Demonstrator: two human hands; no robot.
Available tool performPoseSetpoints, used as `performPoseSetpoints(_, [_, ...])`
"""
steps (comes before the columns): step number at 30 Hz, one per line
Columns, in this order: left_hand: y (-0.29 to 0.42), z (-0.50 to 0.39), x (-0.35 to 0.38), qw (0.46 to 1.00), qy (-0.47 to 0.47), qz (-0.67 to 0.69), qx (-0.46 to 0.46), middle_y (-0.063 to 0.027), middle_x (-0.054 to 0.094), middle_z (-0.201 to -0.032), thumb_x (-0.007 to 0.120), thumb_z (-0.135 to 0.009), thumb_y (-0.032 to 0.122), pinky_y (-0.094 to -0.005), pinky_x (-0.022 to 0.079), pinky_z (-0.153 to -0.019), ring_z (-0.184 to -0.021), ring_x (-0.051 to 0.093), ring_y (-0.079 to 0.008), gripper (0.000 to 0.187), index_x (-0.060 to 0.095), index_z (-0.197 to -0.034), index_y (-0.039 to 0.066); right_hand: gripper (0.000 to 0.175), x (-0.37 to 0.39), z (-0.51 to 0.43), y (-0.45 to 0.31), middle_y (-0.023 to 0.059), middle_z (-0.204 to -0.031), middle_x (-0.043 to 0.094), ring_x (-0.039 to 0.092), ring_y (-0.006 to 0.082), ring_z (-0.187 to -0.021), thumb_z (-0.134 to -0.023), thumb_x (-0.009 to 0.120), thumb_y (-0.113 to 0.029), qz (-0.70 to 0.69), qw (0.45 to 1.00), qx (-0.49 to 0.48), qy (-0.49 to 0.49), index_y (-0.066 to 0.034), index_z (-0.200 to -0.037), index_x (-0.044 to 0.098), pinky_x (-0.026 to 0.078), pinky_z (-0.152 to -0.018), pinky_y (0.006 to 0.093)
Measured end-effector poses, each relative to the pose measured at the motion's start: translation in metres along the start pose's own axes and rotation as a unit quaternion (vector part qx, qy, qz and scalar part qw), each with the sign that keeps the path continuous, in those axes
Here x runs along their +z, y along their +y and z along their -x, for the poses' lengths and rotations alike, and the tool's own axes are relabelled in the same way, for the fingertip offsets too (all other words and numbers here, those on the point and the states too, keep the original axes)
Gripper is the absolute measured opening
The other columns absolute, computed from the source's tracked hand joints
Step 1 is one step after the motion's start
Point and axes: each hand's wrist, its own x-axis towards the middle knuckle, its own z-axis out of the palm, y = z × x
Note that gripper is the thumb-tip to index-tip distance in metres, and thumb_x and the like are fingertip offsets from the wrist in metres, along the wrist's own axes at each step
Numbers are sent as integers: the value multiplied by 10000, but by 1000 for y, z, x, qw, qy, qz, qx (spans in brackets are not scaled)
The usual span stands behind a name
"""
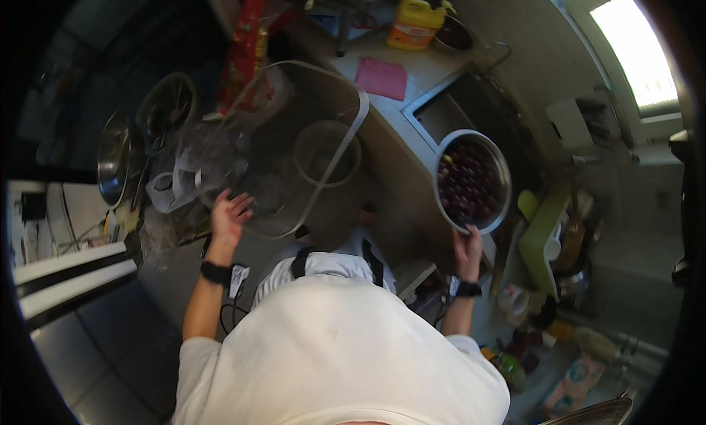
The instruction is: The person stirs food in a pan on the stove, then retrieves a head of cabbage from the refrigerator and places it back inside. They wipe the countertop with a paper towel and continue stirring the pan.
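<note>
My right hand (469,250) grips the near rim of a round metal bowl (503,149). Dark red, round fruits (468,185), like grapes or cherries, fill much of it. The bowl is beside the front edge of the counter, close to the sink (441,116); whether it rests on anything cannot be told. Over on the left, my left hand (230,218) is empty with its fingers apart. Clear and white plastic bags (179,182) lie just beyond it. Both wrists wear black bands.
A pale band (336,155) loops above a tub (328,155) on the floor. Metal bowls (114,160) stand at far left. The counter carries a pink cloth (381,78) and a yellow jug (415,25). A green rack (543,240) and a white mug (513,300) are at right.
</note>
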Motion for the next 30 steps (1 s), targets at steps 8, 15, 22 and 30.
performPoseSetpoints(8, [27,33,-91,994,76,48,60,-197,580,-1097,417,-763,81,-408,496,-708,-999,591,-333,495,352,-1253,102,199,77,-115,83,126,-976,593,605,265,-904,-819,506,-17,-48,994,92,-36,26,-1013,497,543,-800,440])
performPoseSetpoints(15, [18,54,-76,989,106,74,68,-192,591,-1090,427,-775,103,-406,491,-710,-992,601,-325,500,356,-1270,111,182,161,-224,113,168,-1008,611,602,289,-934,-871,471,-60,-33,990,112,-78,78,-966,542,518,-873,407])
performPoseSetpoints(22, [14,70,-52,984,127,78,94,-177,595,-1067,450,-794,104,-388,498,-681,-954,611,-296,530,315,-1307,98,342,181,-280,128,180,-1066,608,602,262,-964,-899,545,-185,46,977,146,-145,100,-1087,534,514,-891,337])
performPoseSetpoints(30, [22,74,-57,977,119,64,165,-142,562,-1068,445,-806,50,-347,499,-643,-974,597,-282,574,269,-1349,104,515,267,-37,165,169,-1172,564,598,264,-982,-924,500,-399,224,871,271,-343,-73,-1303,373,505,-837,363])
